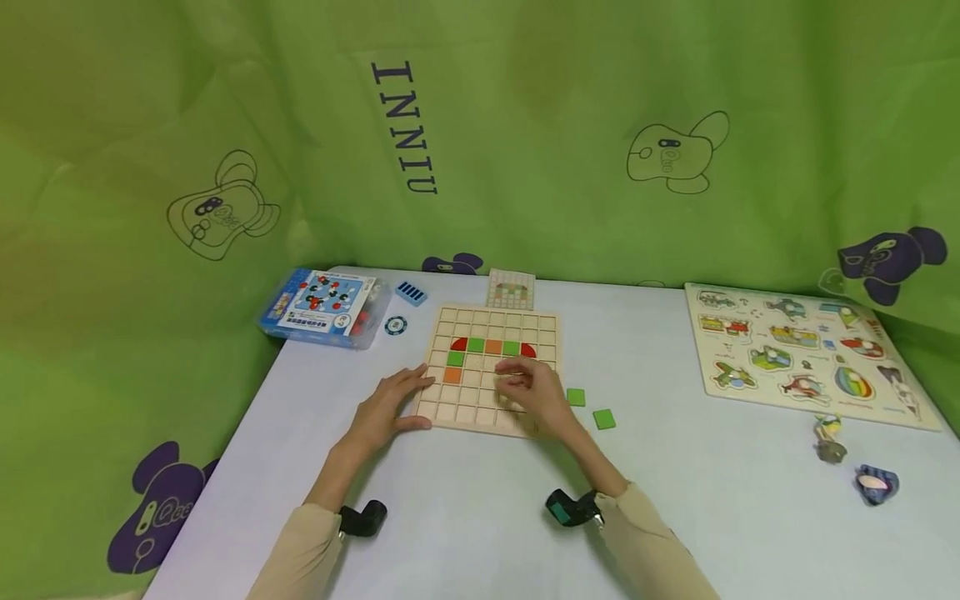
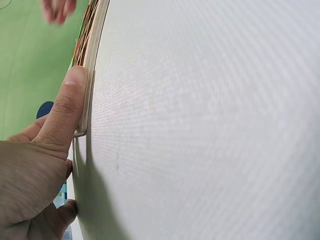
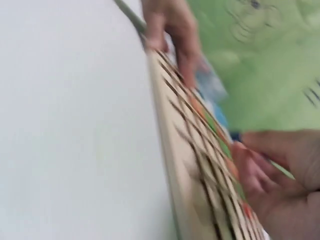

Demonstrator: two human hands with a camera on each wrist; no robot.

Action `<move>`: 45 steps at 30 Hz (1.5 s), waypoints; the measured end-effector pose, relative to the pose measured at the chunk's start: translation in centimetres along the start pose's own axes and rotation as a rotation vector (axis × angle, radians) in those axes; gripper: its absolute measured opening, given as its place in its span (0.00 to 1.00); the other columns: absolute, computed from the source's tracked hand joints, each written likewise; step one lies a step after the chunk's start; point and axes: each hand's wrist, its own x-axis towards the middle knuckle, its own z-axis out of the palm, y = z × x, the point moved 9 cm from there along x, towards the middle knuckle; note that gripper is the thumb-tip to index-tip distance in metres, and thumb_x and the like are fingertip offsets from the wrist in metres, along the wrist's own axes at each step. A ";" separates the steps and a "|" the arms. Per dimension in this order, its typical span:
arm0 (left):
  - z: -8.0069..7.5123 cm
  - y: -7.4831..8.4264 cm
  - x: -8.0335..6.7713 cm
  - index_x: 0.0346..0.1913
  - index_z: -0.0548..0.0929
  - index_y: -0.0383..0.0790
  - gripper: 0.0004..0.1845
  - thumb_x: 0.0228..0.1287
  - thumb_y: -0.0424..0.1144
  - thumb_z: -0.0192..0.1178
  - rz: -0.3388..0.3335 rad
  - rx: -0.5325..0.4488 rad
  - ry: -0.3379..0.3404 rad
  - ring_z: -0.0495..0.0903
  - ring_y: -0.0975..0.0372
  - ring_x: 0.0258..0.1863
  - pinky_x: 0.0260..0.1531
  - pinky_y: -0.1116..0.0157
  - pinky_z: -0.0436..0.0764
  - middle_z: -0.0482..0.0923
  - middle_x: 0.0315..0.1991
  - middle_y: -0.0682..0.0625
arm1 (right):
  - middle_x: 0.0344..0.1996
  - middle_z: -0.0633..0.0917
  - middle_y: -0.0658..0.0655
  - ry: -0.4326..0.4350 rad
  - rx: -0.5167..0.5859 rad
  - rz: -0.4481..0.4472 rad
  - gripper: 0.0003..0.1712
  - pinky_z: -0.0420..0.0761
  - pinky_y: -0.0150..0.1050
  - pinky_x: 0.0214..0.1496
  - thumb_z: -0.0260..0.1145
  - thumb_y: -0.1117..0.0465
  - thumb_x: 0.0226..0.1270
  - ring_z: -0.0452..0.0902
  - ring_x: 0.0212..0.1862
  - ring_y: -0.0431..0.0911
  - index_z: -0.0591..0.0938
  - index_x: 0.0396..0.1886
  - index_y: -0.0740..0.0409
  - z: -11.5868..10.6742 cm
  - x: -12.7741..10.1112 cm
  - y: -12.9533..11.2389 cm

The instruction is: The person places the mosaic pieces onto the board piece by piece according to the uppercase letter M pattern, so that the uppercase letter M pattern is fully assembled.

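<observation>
A wooden grid board (image 1: 465, 412) lies on the table, its squares seen edge-on in the right wrist view. Red rounded tiles (image 1: 459, 344) end a row with green (image 1: 476, 345) and orange tiles (image 1: 493, 347) between; one green and one orange tile run down the left. My left hand (image 1: 382, 410) touches the board's near left corner, thumb (image 2: 75, 85) along the front edge, fingers fairly straight. My right hand (image 1: 534, 392) hovers over the board's right half, fingers bent and thumb near the index finger; I cannot tell whether it holds a tile. It hides several squares.
Two loose green tiles (image 1: 603, 418) lie right of the board. Behind it stands a small pattern card (image 1: 512, 290). A boxed set (image 1: 330, 308), a blue block (image 1: 411, 292) and a round chip (image 1: 396, 325) sit left; a picture puzzle (image 1: 795, 350) and small figures (image 1: 830, 450) lie right.
</observation>
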 end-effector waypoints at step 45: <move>0.1 -0.4 -0.2 0.64 0.74 0.40 0.36 0.49 0.47 0.70 0.025 -0.006 0.011 0.58 0.43 0.69 0.58 0.33 0.61 0.61 0.71 0.45 | 0.43 0.85 0.67 0.296 -0.057 0.169 0.19 0.80 0.25 0.37 0.71 0.73 0.54 0.84 0.40 0.54 0.82 0.48 0.70 -6.4 -2.1 3.1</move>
